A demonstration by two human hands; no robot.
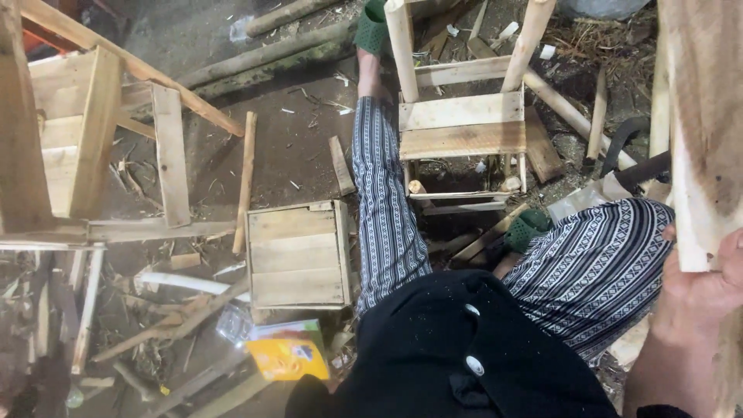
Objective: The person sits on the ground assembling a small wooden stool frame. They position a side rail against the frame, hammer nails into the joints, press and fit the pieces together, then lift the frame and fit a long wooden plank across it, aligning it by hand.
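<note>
My right hand (700, 290) grips the lower end of a pale, rough wooden plank (704, 116) that rises along the right edge of the view. My left hand is out of sight. I sit on the ground in striped trousers (387, 209) and a black top (457, 348), with green shoes on my feet. Between my legs stands a small unfinished wooden chair (462, 128) with round-pole legs and a slatted seat.
A square wooden stool top (298, 255) lies to my left. A larger wooden frame (85, 147) stands at the far left. Loose sticks, poles and offcuts litter the dirt floor. A yellow packet (288, 356) lies near my knee.
</note>
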